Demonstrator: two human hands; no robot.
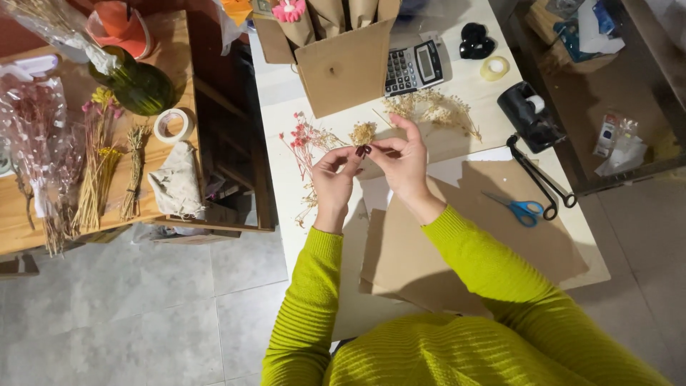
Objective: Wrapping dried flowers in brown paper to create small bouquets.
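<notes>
I see both hands pinching one small yellow dried sprig (363,133), left hand (334,180), right hand (404,161); more dried sprays (436,109) lie unused toward the counter's (286,100) far edge.

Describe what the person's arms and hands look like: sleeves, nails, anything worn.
Both arms wear long sleeves of a bright yellow-green ribbed knit sweater, ending in snug cuffs at the wrists. The left hand and right hand are bare and gloveless, with dark-painted fingernails. No rings or watch are discernible.

Left hand (333,180) and right hand (402,159) pinch a small tan dried-flower sprig (362,134) above the white bench (286,107), beside brown kraft paper (457,236).
</notes>
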